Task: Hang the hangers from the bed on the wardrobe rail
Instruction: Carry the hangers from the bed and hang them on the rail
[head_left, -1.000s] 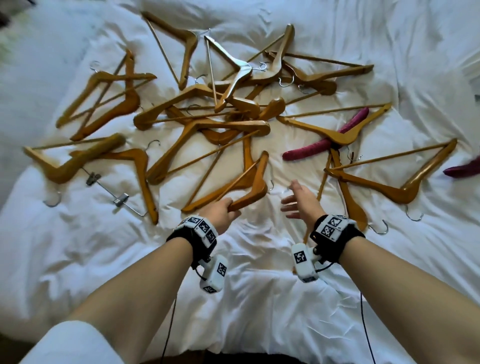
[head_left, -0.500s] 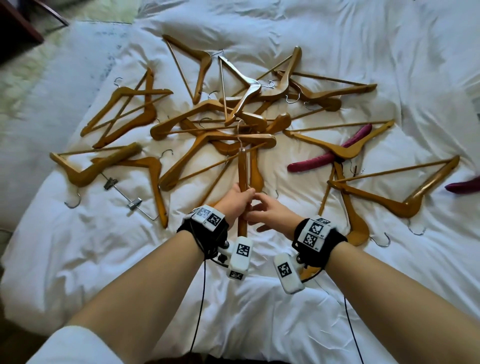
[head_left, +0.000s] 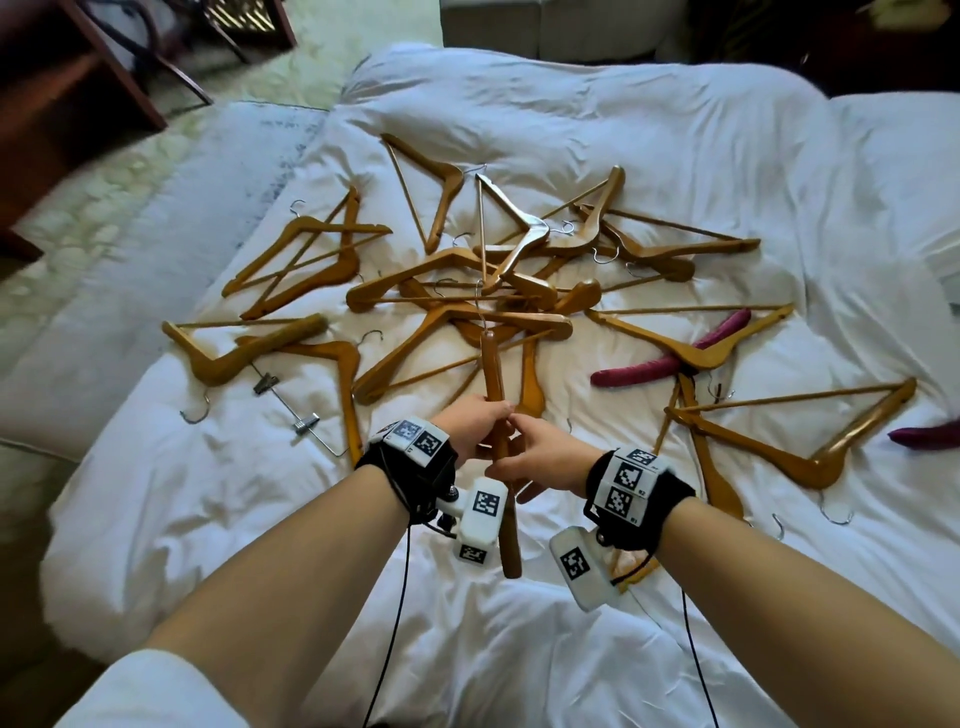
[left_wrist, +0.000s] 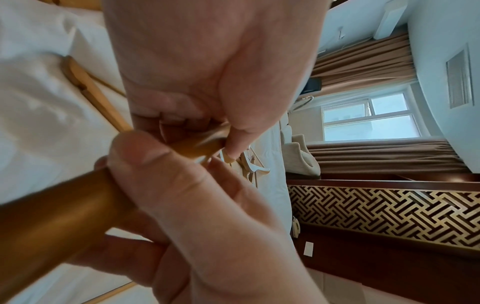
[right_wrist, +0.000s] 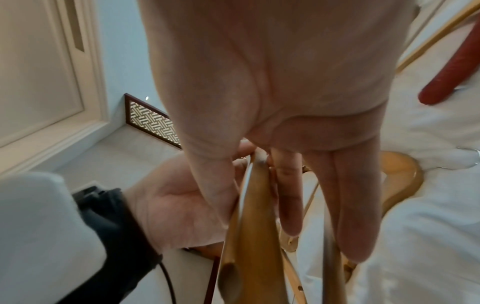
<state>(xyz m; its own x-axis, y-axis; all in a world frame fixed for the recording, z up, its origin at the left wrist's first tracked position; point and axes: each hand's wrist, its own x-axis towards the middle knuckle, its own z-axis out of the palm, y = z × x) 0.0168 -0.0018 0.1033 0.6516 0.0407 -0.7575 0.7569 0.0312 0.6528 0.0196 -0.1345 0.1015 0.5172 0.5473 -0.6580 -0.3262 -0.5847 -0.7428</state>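
We are holding one wooden hanger with both hands, lifted up over the near part of the bed. Our left hand is wrapping its fingers and thumb around the hanger's thick wooden arm. Our right hand is pinching the same hanger from the other side, thumb against fingers, and the two hands are touching each other. The hanger is standing on edge between them, with one end pointing back at us and its thin metal hook pointing away toward the pile. The pile of wooden hangers is lying past our hands on the white cover, all crossed over one another. A dark red padded hanger is lying to the right, partly under a wooden one. Another wooden hanger is lying flat further right, near the bed's edge.
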